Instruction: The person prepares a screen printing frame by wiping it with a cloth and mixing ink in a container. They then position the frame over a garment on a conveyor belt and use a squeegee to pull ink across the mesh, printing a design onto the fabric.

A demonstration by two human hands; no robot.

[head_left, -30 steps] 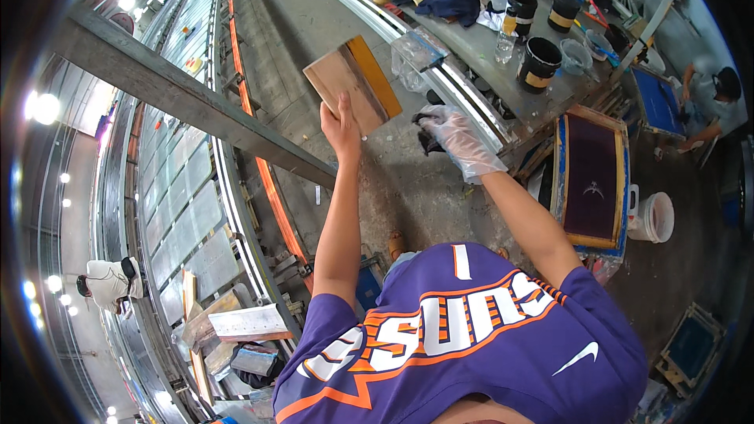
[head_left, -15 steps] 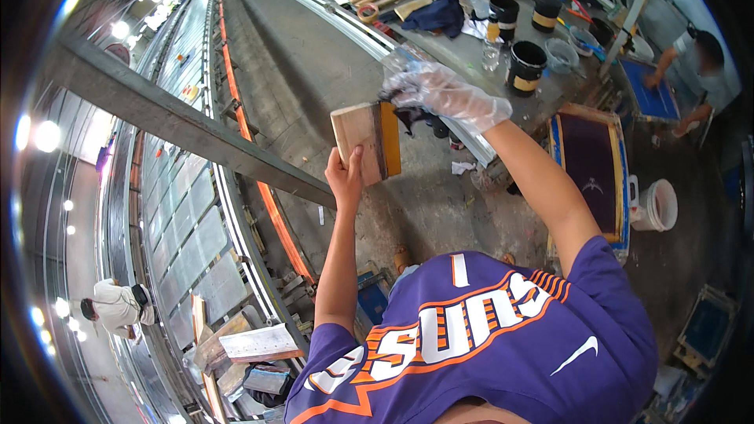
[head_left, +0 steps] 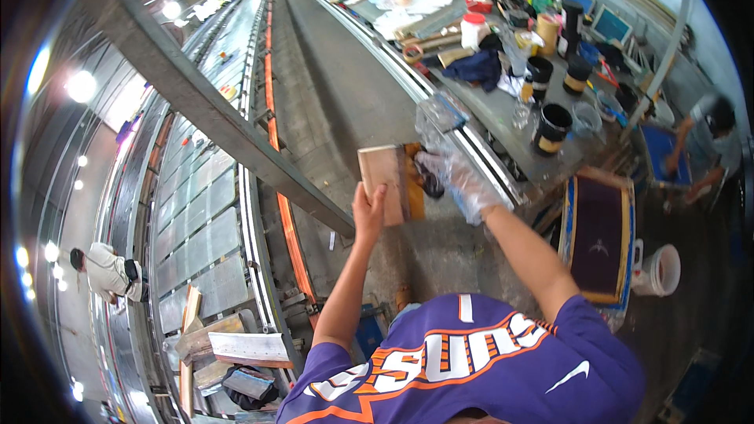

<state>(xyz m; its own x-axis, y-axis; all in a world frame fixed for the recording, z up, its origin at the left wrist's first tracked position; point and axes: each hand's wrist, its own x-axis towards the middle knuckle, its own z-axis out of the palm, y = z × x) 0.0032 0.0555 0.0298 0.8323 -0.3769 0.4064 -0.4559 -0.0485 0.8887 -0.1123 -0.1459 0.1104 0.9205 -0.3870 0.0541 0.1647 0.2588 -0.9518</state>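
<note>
My left hand (head_left: 367,213) is closed around the wooden handle of a squeegee (head_left: 382,180), its thumb lying along the wood. The squeegee is held up in front of me, with a dark stain where the wood meets its yellow blade (head_left: 417,206). My right hand (head_left: 463,180) wears a loose clear plastic glove, smeared dark near the fingers. Those fingers are closed on a dark crumpled rag (head_left: 431,180), which lies against the blade side. The rag partly hides the blade, and the gloved fingertips are blurred.
A steel beam (head_left: 212,102) slants past on the left, beside a long printing table (head_left: 200,235). On the right bench stand black buckets (head_left: 552,127) and a red-lidded jar (head_left: 473,30). A framed screen (head_left: 598,239) and white bucket (head_left: 658,270) are nearby. Two other people work at the sides.
My view has shifted, so the surroundings sit farther right and lower. The gloved hand with the rag has come down from the blade's upper end to along its side. My left hand keeps its hold.
</note>
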